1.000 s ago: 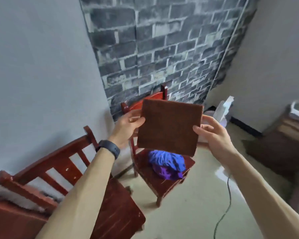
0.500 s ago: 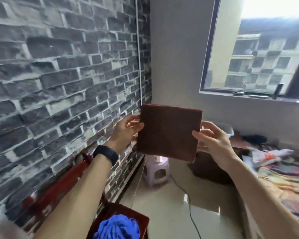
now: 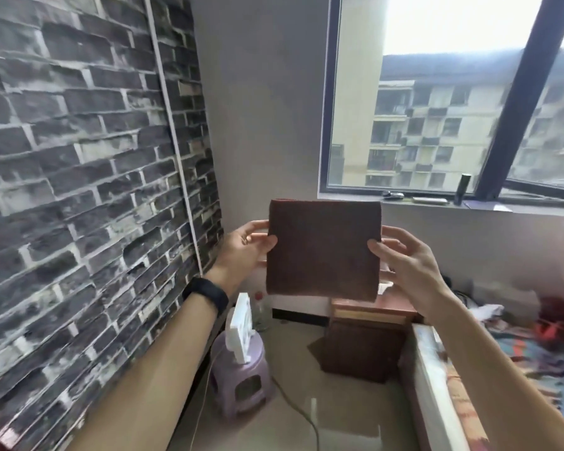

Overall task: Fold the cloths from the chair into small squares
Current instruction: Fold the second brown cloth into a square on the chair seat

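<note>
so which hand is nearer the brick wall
Left. The left hand grips the brown cloth on the side toward the brick wall; the right hand grips its opposite edge, farther away.

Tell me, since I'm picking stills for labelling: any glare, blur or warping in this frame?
Head view: window sky blown out white; brown cloth, left hand and right hand sharp; bed at right edge smeared; white strip on the brick wall slightly bowed by the lens.

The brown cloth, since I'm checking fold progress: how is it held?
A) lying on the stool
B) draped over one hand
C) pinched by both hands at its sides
C: left hand and right hand each pinch a side edge of the square brown cloth.
</note>
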Tool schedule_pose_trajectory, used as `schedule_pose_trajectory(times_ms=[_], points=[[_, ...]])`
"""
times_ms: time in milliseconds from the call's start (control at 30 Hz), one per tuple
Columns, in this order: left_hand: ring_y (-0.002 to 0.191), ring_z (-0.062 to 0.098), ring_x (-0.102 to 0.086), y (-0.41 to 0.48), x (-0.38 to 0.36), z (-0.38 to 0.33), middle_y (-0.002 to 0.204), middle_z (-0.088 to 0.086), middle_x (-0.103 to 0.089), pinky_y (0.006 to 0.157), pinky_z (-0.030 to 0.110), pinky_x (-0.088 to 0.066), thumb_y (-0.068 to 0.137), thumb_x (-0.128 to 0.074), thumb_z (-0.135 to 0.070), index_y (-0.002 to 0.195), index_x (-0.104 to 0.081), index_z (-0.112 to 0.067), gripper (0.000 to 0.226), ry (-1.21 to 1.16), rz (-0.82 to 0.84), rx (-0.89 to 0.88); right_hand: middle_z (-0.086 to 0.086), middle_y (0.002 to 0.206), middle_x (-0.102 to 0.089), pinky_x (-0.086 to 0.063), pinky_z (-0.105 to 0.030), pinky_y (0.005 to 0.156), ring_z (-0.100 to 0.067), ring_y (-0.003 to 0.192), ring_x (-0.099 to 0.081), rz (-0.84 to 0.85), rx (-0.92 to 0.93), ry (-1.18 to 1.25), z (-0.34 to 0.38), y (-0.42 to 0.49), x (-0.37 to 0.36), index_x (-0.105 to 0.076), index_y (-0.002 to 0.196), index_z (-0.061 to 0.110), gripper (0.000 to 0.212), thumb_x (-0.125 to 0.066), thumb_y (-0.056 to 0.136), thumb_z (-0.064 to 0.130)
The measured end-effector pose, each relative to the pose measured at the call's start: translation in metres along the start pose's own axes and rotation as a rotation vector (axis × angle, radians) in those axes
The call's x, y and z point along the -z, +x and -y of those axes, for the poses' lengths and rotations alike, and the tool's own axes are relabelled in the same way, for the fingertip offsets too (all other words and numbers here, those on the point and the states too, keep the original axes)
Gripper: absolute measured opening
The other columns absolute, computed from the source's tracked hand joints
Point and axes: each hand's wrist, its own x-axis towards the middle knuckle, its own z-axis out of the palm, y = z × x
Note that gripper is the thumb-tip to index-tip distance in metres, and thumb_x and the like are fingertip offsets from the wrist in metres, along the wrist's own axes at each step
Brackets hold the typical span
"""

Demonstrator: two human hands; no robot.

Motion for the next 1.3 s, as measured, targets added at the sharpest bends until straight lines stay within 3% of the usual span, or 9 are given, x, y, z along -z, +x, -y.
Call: schedule_pose_trajectory(times_ms=[133, 300, 433, 633, 733, 1000, 1067, 1133, 1300], points=[[0.1, 0.026, -0.069, 0.084, -0.027, 0.019, 0.11, 0.01, -0.069, 0.077, 0.042, -0.06, 0.089, -0.069, -0.013, 0.118, -0.062, -0.016, 0.03, -0.007, 0.05, -0.006, -0.007, 0.102, -0.075, -0.058, -0.03, 0.06, -0.018, 0.086, -0.074, -0.049, -0.004, 0.003, -0.021, 0.076, 0.018, -0.07, 0.114, 0.02, 0.026, -0.071, 0.089, 0.012], [0.096, 0.024, -0.069, 0.197, -0.059, 0.049, 0.107, 0.009, -0.068, 0.072, 0.038, -0.061, 0.091, -0.067, -0.01, 0.115, -0.062, -0.015, 0.026, -0.009, 0.086, 0.008, -0.005, 0.106, -0.075, -0.062, -0.041, 0.076, -0.019, 0.094, -0.074, -0.109, 0.007, -0.05, -0.054, 0.176, 0.038, -0.07, 0.114, 0.023, 0.027, -0.072, 0.088, 0.016], [0.089, 0.022, -0.069, 0.287, -0.089, 0.074, 0.105, 0.01, -0.067, 0.07, 0.036, -0.062, 0.092, -0.065, -0.007, 0.11, -0.062, -0.016, 0.021, -0.029, 0.121, 0.042, -0.004, 0.106, -0.075, -0.062, -0.037, 0.078, -0.015, 0.09, -0.074, -0.177, -0.005, -0.066, -0.085, 0.257, 0.057, -0.071, 0.114, 0.022, 0.026, -0.072, 0.089, 0.015], [0.092, 0.027, -0.067, 0.41, -0.151, 0.129, 0.107, 0.014, -0.067, 0.085, 0.048, -0.058, 0.092, -0.065, -0.009, 0.103, -0.064, -0.022, 0.017, -0.02, 0.192, 0.144, -0.005, 0.106, -0.076, -0.061, -0.042, 0.08, -0.02, 0.093, -0.074, -0.27, -0.097, -0.06, -0.146, 0.362, 0.108, -0.07, 0.115, 0.021, 0.026, -0.072, 0.089, 0.017], [0.088, 0.027, -0.067, 0.463, -0.187, 0.174, 0.101, 0.01, -0.067, 0.084, 0.047, -0.057, 0.095, -0.062, -0.008, 0.104, -0.064, -0.019, 0.015, -0.01, 0.211, 0.218, -0.005, 0.106, -0.076, -0.061, -0.04, 0.076, -0.021, 0.091, -0.074, -0.295, -0.166, -0.062, -0.191, 0.411, 0.142, -0.07, 0.116, 0.019, 0.026, -0.07, 0.09, 0.015], [0.072, 0.012, -0.061, 0.568, -0.271, 0.349, 0.092, 0.005, -0.064, 0.064, 0.027, -0.052, 0.098, -0.054, -0.005, 0.118, -0.062, -0.003, 0.022, 0.127, 0.18, 0.608, -0.009, 0.099, -0.074, -0.056, -0.022, 0.061, -0.012, 0.079, -0.069, -0.285, -0.524, -0.096, -0.366, 0.52, 0.222, -0.07, 0.107, 0.013, 0.018, -0.071, 0.09, 0.008], [0.06, 0.009, -0.057, 0.573, -0.279, 0.391, 0.083, 0.002, -0.061, 0.06, 0.025, -0.049, 0.098, -0.052, -0.006, 0.119, -0.062, -0.002, 0.023, 0.167, 0.174, 0.773, -0.013, 0.107, -0.073, -0.056, -0.027, 0.069, -0.014, 0.085, -0.068, -0.268, -0.664, -0.115, -0.413, 0.532, 0.234, -0.069, 0.108, 0.011, 0.021, -0.074, 0.088, 0.01], [0.048, 0.008, -0.052, 0.573, -0.281, 0.426, 0.074, 0.002, -0.056, 0.057, 0.024, -0.048, 0.099, -0.052, -0.01, 0.121, -0.061, -0.006, 0.024, 0.191, 0.15, 0.935, -0.01, 0.107, -0.073, -0.056, -0.03, 0.067, -0.018, 0.087, -0.069, -0.22, -0.803, -0.125, -0.449, 0.539, 0.24, -0.07, 0.104, 0.014, 0.018, -0.075, 0.087, 0.014], [0.059, 0.015, -0.057, 0.589, -0.281, 0.482, 0.082, 0.005, -0.063, 0.06, 0.031, -0.053, 0.098, -0.053, -0.011, 0.122, -0.06, -0.008, 0.025, 0.23, 0.098, 1.108, -0.006, 0.106, -0.073, -0.058, -0.032, 0.066, -0.023, 0.09, -0.072, -0.177, -1.015, -0.176, -0.512, 0.557, 0.244, -0.068, 0.113, 0.01, 0.027, -0.075, 0.088, 0.019]])
